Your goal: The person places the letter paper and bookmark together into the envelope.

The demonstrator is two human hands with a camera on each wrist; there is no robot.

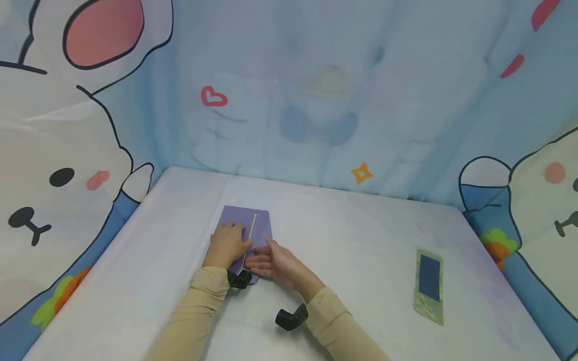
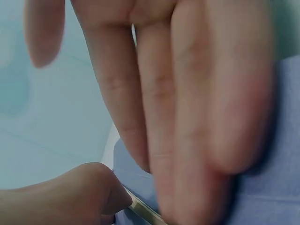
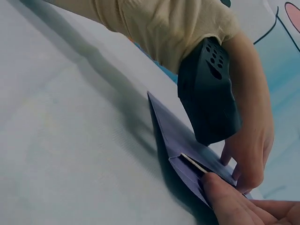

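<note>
A folded purple paper piece [image 1: 262,225] lies left of centre on the table, with a narrow cream strip [image 1: 253,227] running lengthwise along it. My left hand [image 1: 228,244] rests over its left part, its fingers straight in the left wrist view. From the right, my right hand [image 1: 280,263] reaches over the paper's near right side with extended fingers and the thumb apart. One right fingertip [image 3: 212,183] touches the paper beside the cream strip. In the right wrist view the purple flap [image 3: 187,178] stands slightly raised along its fold. Part of the paper is hidden under both hands.
A green rectangular card [image 1: 429,312] with a dark blue panel lies on the right of the white table [image 1: 352,281]. Black wrist cameras [image 1: 291,317] hang by both sleeves. A printed cartoon curtain [image 1: 316,100] stands behind the table.
</note>
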